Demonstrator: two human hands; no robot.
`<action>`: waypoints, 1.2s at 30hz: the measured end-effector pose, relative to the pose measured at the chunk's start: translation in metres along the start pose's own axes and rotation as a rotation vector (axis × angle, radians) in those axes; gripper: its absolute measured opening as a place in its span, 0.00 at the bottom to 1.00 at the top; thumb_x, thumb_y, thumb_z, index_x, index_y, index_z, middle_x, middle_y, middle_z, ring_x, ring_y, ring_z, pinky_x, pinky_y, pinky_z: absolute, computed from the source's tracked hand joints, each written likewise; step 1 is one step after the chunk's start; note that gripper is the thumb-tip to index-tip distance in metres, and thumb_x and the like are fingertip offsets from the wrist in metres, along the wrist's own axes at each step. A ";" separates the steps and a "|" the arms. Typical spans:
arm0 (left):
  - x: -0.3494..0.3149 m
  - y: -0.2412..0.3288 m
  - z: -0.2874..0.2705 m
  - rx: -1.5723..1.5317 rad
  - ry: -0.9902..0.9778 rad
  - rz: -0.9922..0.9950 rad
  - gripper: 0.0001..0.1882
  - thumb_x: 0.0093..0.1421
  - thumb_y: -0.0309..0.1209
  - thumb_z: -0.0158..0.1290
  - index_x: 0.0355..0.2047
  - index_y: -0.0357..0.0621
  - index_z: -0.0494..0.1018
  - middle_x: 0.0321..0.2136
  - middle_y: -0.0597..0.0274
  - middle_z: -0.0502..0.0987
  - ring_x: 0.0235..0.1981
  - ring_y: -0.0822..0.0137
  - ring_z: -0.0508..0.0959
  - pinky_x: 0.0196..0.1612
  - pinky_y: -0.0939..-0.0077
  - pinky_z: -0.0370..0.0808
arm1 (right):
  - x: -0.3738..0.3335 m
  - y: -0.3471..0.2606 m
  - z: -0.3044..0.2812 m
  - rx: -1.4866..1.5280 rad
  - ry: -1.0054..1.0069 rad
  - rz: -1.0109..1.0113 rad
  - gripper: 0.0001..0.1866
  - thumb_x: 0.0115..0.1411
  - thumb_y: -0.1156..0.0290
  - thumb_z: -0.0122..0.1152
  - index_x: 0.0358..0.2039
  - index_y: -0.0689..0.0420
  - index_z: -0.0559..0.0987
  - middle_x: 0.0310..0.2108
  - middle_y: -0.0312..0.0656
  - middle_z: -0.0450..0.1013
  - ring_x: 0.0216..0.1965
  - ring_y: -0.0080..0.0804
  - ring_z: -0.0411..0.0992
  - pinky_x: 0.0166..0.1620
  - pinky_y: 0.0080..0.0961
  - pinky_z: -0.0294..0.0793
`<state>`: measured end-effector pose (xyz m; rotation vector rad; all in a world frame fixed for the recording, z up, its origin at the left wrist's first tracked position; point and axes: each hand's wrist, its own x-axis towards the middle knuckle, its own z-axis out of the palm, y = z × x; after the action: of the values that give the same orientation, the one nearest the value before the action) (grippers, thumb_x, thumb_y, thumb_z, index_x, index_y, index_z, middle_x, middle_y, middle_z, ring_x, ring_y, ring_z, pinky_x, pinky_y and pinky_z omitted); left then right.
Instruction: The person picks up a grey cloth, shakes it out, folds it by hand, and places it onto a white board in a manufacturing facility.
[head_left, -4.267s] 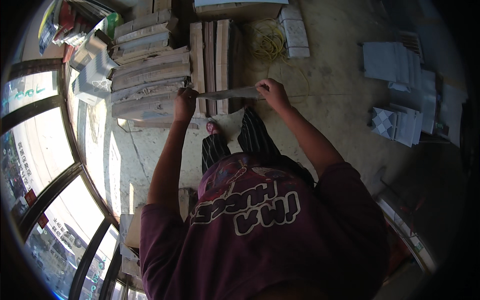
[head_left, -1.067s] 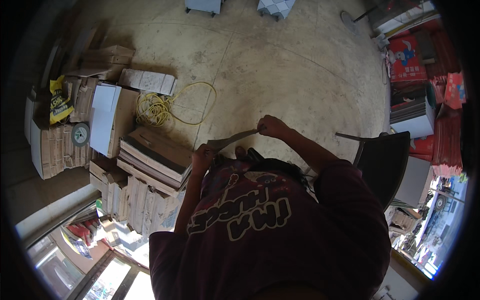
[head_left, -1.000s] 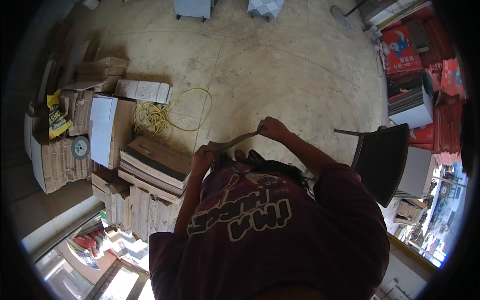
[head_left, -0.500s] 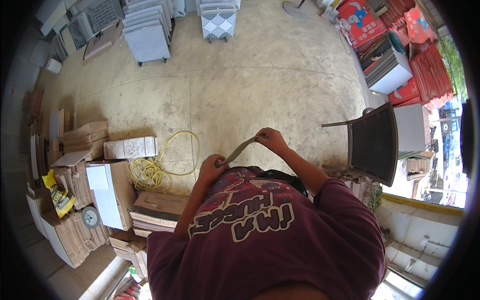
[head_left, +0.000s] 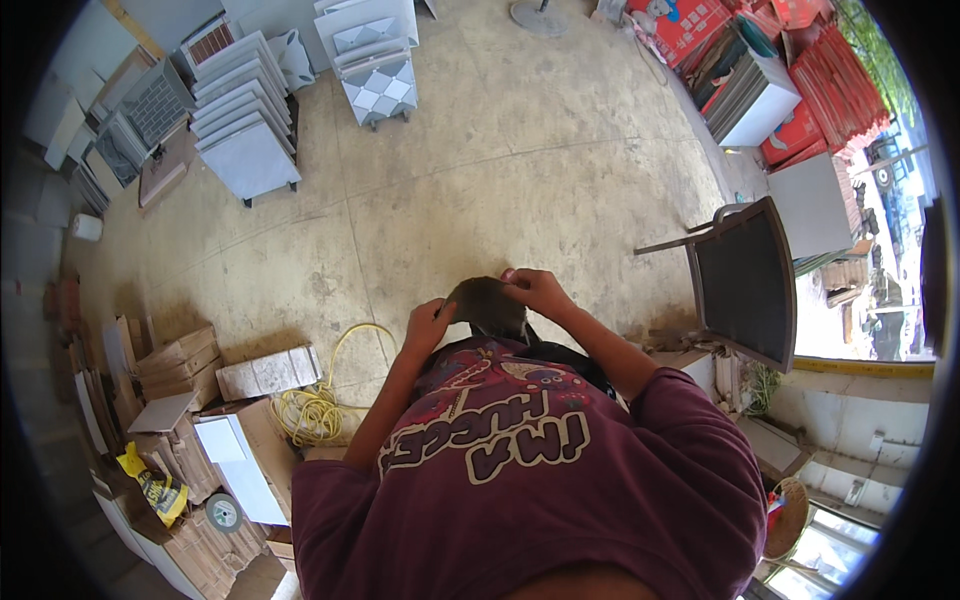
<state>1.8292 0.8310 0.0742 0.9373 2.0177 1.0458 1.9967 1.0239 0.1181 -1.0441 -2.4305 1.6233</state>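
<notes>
A dark olive-brown piece of flat, flexible material (head_left: 487,303), which looks like cloth, is stretched between my hands in front of my waist. My left hand (head_left: 428,325) pinches its left edge. At the upper right edge, my right hand (head_left: 538,294) grips it between thumb and fingers. The broad face of the piece shows, with its top edge arched. Behind it, at the hem of my purple shirt (head_left: 560,510), something black is partly hidden.
A coiled yellow hose (head_left: 305,415) lies at the left by a white block (head_left: 268,373) and stacked cardboard boxes (head_left: 180,365). A dark-backed chair (head_left: 745,285) stands at the right. Tile display racks (head_left: 245,150) stand far left; red cartons (head_left: 835,85) are piled far right.
The olive-brown piece has turned from a thin, edge-on strip to showing its broad face. My hands have come a little closer together. The whole view has shifted and rotated slightly.
</notes>
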 end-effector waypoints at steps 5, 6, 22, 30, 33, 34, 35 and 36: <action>0.079 0.057 0.012 -0.133 -0.023 -0.006 0.17 0.57 0.39 0.49 0.24 0.35 0.70 0.13 0.57 0.67 0.17 0.73 0.64 0.21 0.70 0.62 | 0.068 -0.009 -0.058 0.085 -0.130 -0.036 0.15 0.50 0.60 0.60 0.28 0.60 0.78 0.19 0.40 0.73 0.21 0.26 0.71 0.27 0.23 0.70; 0.093 0.071 0.017 -0.145 -0.025 -0.009 0.16 0.57 0.39 0.49 0.24 0.35 0.70 0.13 0.58 0.67 0.17 0.74 0.64 0.21 0.71 0.62 | 0.080 -0.009 -0.069 0.090 -0.143 -0.063 0.15 0.50 0.60 0.60 0.28 0.60 0.78 0.19 0.40 0.73 0.21 0.25 0.71 0.27 0.23 0.70; 0.279 0.165 0.039 0.052 -0.121 0.143 0.20 0.48 0.45 0.57 0.27 0.37 0.71 0.21 0.50 0.73 0.24 0.55 0.75 0.28 0.66 0.69 | 0.225 -0.003 -0.172 0.487 -0.301 0.102 0.11 0.54 0.67 0.58 0.34 0.60 0.71 0.21 0.38 0.73 0.20 0.23 0.71 0.22 0.19 0.68; 0.403 0.165 0.016 0.097 -0.293 0.157 0.15 0.53 0.39 0.54 0.31 0.38 0.72 0.21 0.53 0.74 0.25 0.65 0.76 0.28 0.72 0.69 | 0.318 -0.015 -0.218 0.488 -0.291 0.138 0.12 0.55 0.66 0.56 0.38 0.59 0.72 0.26 0.39 0.75 0.27 0.24 0.74 0.28 0.20 0.71; 0.444 0.167 0.002 0.037 -0.314 0.201 0.12 0.55 0.36 0.50 0.30 0.37 0.72 0.19 0.54 0.72 0.23 0.65 0.74 0.25 0.71 0.67 | 0.351 -0.029 -0.236 0.496 -0.273 0.165 0.12 0.56 0.66 0.55 0.39 0.57 0.73 0.30 0.37 0.75 0.30 0.23 0.73 0.31 0.20 0.71; 0.457 0.169 -0.004 0.014 -0.311 0.219 0.12 0.56 0.35 0.49 0.30 0.37 0.72 0.19 0.54 0.71 0.22 0.66 0.74 0.25 0.71 0.67 | 0.361 -0.034 -0.241 0.506 -0.264 0.183 0.12 0.56 0.66 0.55 0.39 0.56 0.73 0.31 0.37 0.75 0.31 0.22 0.73 0.32 0.20 0.71; 0.470 0.171 -0.013 0.024 -0.329 0.218 0.11 0.55 0.35 0.49 0.30 0.37 0.72 0.19 0.54 0.72 0.22 0.66 0.75 0.25 0.71 0.67 | 0.374 -0.035 -0.244 0.500 -0.233 0.182 0.14 0.55 0.66 0.57 0.41 0.56 0.73 0.31 0.36 0.75 0.31 0.22 0.72 0.32 0.19 0.70; 0.481 0.175 -0.019 0.028 -0.348 0.217 0.11 0.55 0.34 0.48 0.30 0.37 0.72 0.19 0.54 0.72 0.22 0.65 0.75 0.25 0.71 0.68 | 0.383 -0.035 -0.246 0.438 -0.139 0.159 0.15 0.54 0.67 0.58 0.42 0.56 0.72 0.31 0.36 0.75 0.31 0.22 0.72 0.32 0.20 0.71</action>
<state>1.6156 1.2941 0.1229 1.2790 1.6742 0.8937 1.7764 1.4236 0.1345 -1.0961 -1.9562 2.2115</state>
